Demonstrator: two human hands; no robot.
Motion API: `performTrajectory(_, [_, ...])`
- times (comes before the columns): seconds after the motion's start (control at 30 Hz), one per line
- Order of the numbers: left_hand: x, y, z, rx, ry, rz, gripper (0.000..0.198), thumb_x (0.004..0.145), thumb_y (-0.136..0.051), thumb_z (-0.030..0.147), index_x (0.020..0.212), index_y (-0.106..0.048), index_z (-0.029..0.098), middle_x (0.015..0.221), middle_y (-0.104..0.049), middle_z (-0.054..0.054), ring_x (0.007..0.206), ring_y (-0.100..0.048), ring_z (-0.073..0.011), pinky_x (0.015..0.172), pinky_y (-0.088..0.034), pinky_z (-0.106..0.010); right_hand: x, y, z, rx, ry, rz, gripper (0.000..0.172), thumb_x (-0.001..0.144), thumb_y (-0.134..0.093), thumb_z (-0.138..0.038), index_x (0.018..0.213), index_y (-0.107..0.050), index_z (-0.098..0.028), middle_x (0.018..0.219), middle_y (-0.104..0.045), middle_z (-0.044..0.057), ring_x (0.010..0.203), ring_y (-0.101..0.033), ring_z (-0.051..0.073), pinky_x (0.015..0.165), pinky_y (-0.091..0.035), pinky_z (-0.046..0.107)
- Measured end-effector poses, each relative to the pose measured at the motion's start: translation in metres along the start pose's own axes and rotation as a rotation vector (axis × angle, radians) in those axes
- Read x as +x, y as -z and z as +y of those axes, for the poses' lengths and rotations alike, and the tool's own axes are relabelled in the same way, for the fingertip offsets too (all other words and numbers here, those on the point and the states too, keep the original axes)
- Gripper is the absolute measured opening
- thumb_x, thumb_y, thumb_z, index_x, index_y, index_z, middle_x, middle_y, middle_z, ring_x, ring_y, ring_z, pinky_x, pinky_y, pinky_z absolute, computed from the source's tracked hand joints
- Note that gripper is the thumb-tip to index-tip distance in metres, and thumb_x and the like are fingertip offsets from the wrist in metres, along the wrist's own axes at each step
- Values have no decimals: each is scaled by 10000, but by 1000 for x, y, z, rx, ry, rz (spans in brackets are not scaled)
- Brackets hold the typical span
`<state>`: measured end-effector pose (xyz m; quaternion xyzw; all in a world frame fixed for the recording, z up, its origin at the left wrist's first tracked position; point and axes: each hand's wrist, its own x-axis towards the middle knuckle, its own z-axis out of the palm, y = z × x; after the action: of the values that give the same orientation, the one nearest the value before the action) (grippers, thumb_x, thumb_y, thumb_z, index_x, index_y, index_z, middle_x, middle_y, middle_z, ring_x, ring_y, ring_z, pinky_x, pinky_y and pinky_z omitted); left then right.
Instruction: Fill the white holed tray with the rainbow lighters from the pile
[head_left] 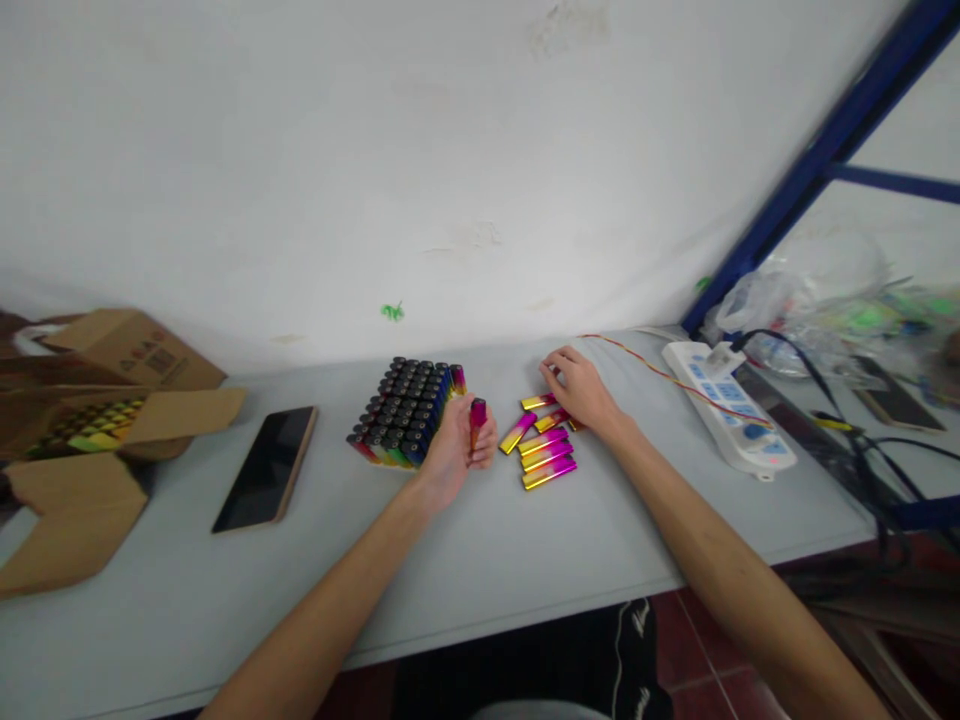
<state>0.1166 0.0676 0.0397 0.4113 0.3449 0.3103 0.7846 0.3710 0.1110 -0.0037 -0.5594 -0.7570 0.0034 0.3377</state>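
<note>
My left hand is closed around a slim purple-and-gold tube, held upright with its black end on top. Just left of it stands a tight block of black-topped tubes in several colours, with one purple-and-gold tube upright at the block's back right corner. My right hand rests on the table at the back of a loose group of shiny pink-and-yellow tubes lying on their sides. Its fingers are loosely bent and apart, with nothing visible between them. The palm partly covers the rear tubes.
A phone lies left of the block. Farther left, an opened cardboard box holds yellow-and-dark items. On the right are a white power strip, a red-yellow wire, cables, plastic bags and a blue metal frame.
</note>
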Motion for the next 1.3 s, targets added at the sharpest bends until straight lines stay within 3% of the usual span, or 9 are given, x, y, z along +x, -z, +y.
performTrajectory(0.2, [-2,-3,-3,-38,-7,61,408,981,-353,396,632,-434,200,608,-342,33,500,-317,-103,475,-333,-200,0,-2,0,24,8,11,175,1043,-521,-227,978,-677,-182,1039,-672,119,879,-659,233,860,-540,379])
performTrajectory(0.4, [-1,-3,-5,-36,17,88,374,962,-346,343,622,-420,203,607,-319,35,495,-285,-106,458,-301,-198,0,-1,0,38,13,12,170,1044,-524,-228,976,-675,-188,1050,-670,115,892,-661,230,872,-536,372])
performTrajectory(0.7, [-1,-1,-6,-101,15,49,433,965,-398,479,639,-446,198,612,-321,48,499,-291,-97,465,-318,-194,0,-2,-1,34,-1,-7,167,1038,-528,-226,978,-680,-191,1043,-667,110,880,-653,226,859,-539,367])
performTrajectory(1.1, [0,1,-8,-78,-42,96,366,945,-439,410,644,-429,201,614,-321,49,493,-313,-97,463,-325,-190,0,0,-6,40,2,-30,167,1041,-524,-221,990,-679,-184,1073,-674,116,894,-655,221,881,-541,365])
performTrajectory(1.3, [-4,-4,-4,-86,-39,52,476,941,-521,632,750,-501,197,613,-381,62,480,-341,-85,462,-328,-192,0,-1,-5,44,10,-47,168,1035,-520,-212,998,-682,-187,1073,-669,114,901,-657,222,895,-546,373])
